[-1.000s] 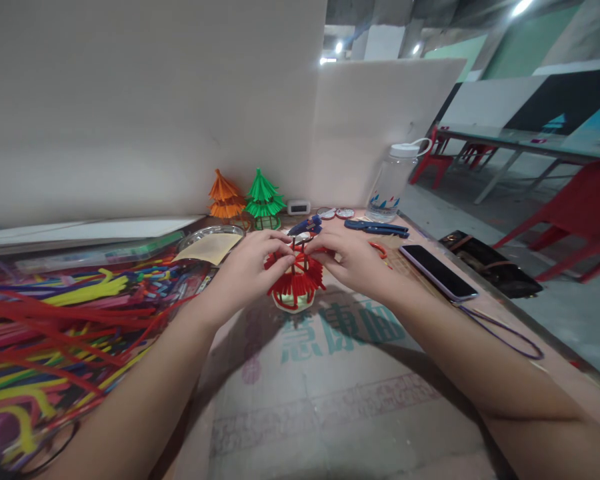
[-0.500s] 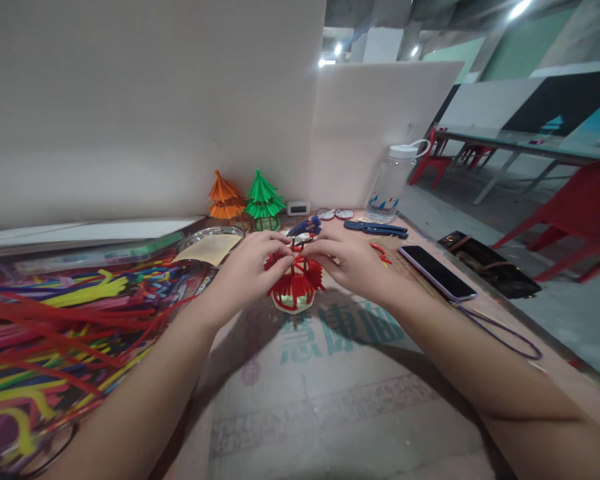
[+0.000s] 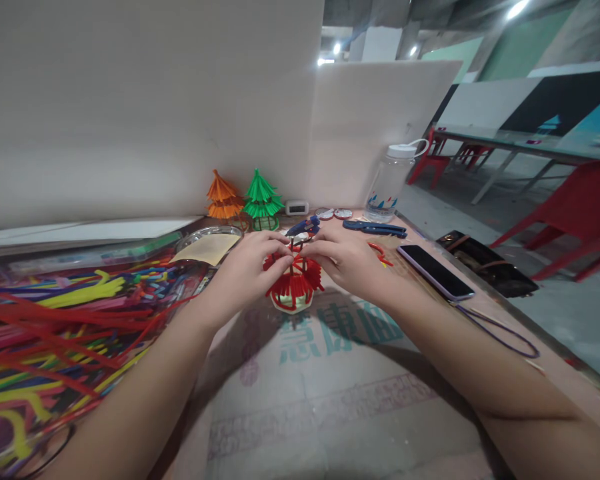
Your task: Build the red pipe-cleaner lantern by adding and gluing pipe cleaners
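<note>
A small red pavilion model (image 3: 294, 287), seemingly made of pipe cleaners, stands upright on the table in front of me. It has a fringed red roof tier, dark posts rising above it, and a pale base. From the left, my left hand (image 3: 253, 267) pinches the upper frame between thumb and fingers. My right hand (image 3: 343, 260) closes on the same upper part from the other side. The fingertips nearly meet there and hide the exact spot gripped. Just behind the hands lies a dark blue tool (image 3: 303, 227), partly covered.
Loose coloured pipe cleaners (image 3: 55, 333) spread over the left side. Behind stand an orange model (image 3: 224, 195) and a green model (image 3: 263, 197). Rightward are a water bottle (image 3: 383, 187), blue pliers (image 3: 375, 229), a phone (image 3: 435, 272) and the table's right edge.
Both hands stay at the top of the red model with almost the same grip. The whole view has shifted very slightly.
</note>
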Available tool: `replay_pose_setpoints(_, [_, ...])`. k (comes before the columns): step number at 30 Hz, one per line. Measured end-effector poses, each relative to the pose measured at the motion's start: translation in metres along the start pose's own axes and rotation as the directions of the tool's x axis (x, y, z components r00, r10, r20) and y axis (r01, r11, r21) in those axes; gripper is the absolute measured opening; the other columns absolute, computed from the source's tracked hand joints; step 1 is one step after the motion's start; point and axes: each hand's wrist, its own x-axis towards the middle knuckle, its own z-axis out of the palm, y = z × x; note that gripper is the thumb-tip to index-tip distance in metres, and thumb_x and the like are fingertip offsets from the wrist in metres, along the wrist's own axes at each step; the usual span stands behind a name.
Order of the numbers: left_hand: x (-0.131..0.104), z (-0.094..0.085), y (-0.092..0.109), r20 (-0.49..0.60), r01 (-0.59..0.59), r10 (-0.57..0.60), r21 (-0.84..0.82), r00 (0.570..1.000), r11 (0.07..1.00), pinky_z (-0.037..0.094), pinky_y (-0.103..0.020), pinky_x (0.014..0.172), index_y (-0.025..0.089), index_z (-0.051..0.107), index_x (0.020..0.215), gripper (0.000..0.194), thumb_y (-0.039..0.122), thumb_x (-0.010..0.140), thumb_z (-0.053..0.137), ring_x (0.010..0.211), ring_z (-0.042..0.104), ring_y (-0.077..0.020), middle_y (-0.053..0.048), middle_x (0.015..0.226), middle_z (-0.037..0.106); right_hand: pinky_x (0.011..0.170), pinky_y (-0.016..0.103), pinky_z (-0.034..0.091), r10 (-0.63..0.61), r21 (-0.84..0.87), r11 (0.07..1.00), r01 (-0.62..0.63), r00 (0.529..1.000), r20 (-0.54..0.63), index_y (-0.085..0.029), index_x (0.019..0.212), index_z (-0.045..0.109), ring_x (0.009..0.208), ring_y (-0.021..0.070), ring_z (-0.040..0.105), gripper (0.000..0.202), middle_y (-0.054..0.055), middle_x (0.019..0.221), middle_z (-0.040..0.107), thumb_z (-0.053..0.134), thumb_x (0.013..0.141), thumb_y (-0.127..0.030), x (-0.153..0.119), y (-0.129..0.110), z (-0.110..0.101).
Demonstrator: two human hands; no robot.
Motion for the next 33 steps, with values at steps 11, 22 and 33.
replay_pose_setpoints(11, [0.000, 0.000, -0.001, 0.012, 0.009, -0.009, -0.012, 1.000, 1.000, 0.049, -0.048, 0.102, 0.021, 0.068, 0.087, 0.018, 0.029, 0.097, 0.056, 0.113, 0.063, -0.0249, -0.008, 0.118, 0.069, 0.073, 0.031, 0.042, -0.006, 0.052, 0.999, 0.008, 0.999, -0.044, -0.019, 0.090, 0.068, 0.081, 0.0186, 0.056, 0.017, 0.005, 0.086, 0.066, 0.054, 0.096, -0.012, 0.002, -0.001, 0.000])
replay_pose_setpoints(22, [-0.001, -0.001, 0.001, -0.004, -0.007, 0.007, -0.005, 1.000, 1.000, 0.048, -0.049, 0.104, 0.020, 0.072, 0.099, 0.017, 0.028, 0.098, 0.056, 0.116, 0.063, -0.0260, -0.009, 0.121, 0.069, 0.074, 0.033, 0.042, -0.017, 0.022, 1.000, 0.018, 0.999, -0.035, -0.017, 0.091, 0.065, 0.081, 0.0203, 0.057, 0.010, 0.007, 0.087, 0.069, 0.056, 0.095, -0.015, 0.002, -0.004, -0.002])
replay_pose_setpoints(33, [-0.006, 0.004, 0.034, -0.300, -0.165, 0.190, 0.107, 0.935, 0.981, 0.049, -0.046, 0.103, 0.021, 0.073, 0.107, 0.018, 0.021, 0.098, 0.058, 0.117, 0.061, -0.0245, -0.009, 0.119, 0.070, 0.071, 0.032, 0.047, -0.037, 0.001, 0.999, 0.038, 0.984, -0.175, -0.019, 0.090, 0.063, 0.078, 0.0191, 0.061, 0.009, 0.006, 0.082, 0.069, 0.057, 0.095, -0.015, 0.007, -0.024, -0.022])
